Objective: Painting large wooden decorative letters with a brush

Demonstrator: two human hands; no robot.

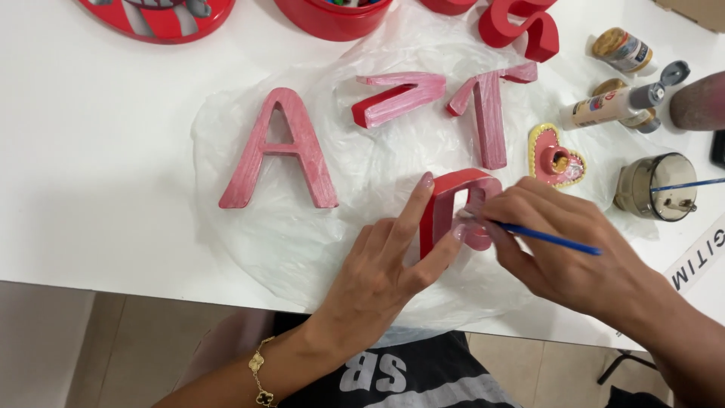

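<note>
Gold links of a bracelet (pixel 261 378) circle your left wrist at the near edge of the view. Your left hand (pixel 381 283) lies spread on the crinkled clear plastic sheet (pixel 226 143) that covers the white desk (pixel 91 151), its index finger stretched up along the side of the red, partly pink-painted block letter (pixel 447 198) and its other fingers braced against the letter's near face, steadying it upright. Your right hand (pixel 563 253) is closed around a thin blue-handled paintbrush (pixel 555 239), pinching it like a pen, with the brush tip touching the letter's front, just beside your left fingertips. That letter stands on the plastic near the front middle of the desk, between your two hands.

Left of it, well apart, a pink-painted block letter shaped like an A (pixel 281 151) lies flat on the plastic. Beyond your hands lie two more pink-washed red letters, a slanted Z-like one (pixel 399 98) and a T-like one (pixel 491 113), close beside each other. Just right of the T sits a small heart-shaped pink and yellow dish (pixel 540 147). Further right stands a round metal-lidded jar (pixel 655 187) with a blue brush handle resting in it, and behind it lie small paint bottles (pixel 615 106). At the far edge are an unpainted red curved letter (pixel 521 26) and a round red container (pixel 332 19).
</note>
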